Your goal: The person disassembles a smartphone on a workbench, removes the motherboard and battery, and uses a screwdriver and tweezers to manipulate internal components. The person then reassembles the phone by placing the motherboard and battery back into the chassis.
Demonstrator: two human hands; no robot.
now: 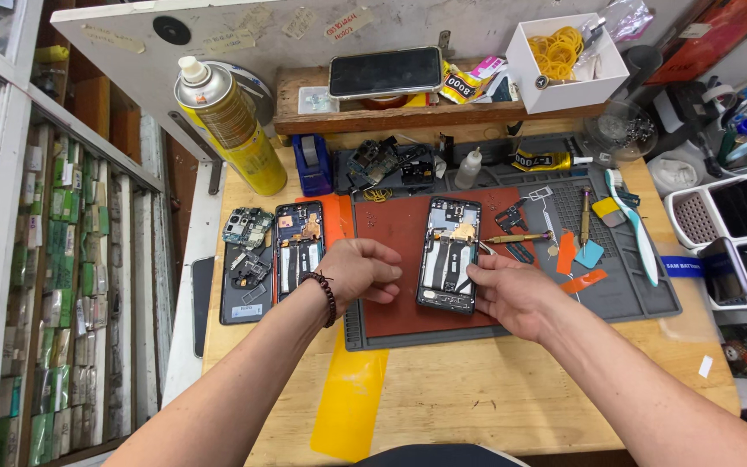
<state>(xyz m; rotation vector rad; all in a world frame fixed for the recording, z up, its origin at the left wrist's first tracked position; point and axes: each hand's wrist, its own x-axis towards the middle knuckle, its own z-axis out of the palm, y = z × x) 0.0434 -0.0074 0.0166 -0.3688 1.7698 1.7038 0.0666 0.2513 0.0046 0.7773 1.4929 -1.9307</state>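
An opened phone (449, 253) with its back off lies upright on a red mat (399, 233), its inner parts and a copper-coloured flex showing. My right hand (512, 294) rests at its lower right edge, thumb and forefinger pinched against the frame; whether they pinch something small I cannot tell. My left hand (358, 271), with a bead bracelet on the wrist, hovers loosely curled just left of the phone, holding nothing. A second opened phone (297, 248) lies left of that hand.
A grey work mat (633, 294) carries screwdrivers (519, 237), a toothbrush (635, 227), and orange and blue picks. A yellow spray can (231, 128) stands at the back left; a circuit board (247, 227) and a phone back cover (244, 290) lie left. A shelf holds a phone (386, 71) and a white box (566, 62).
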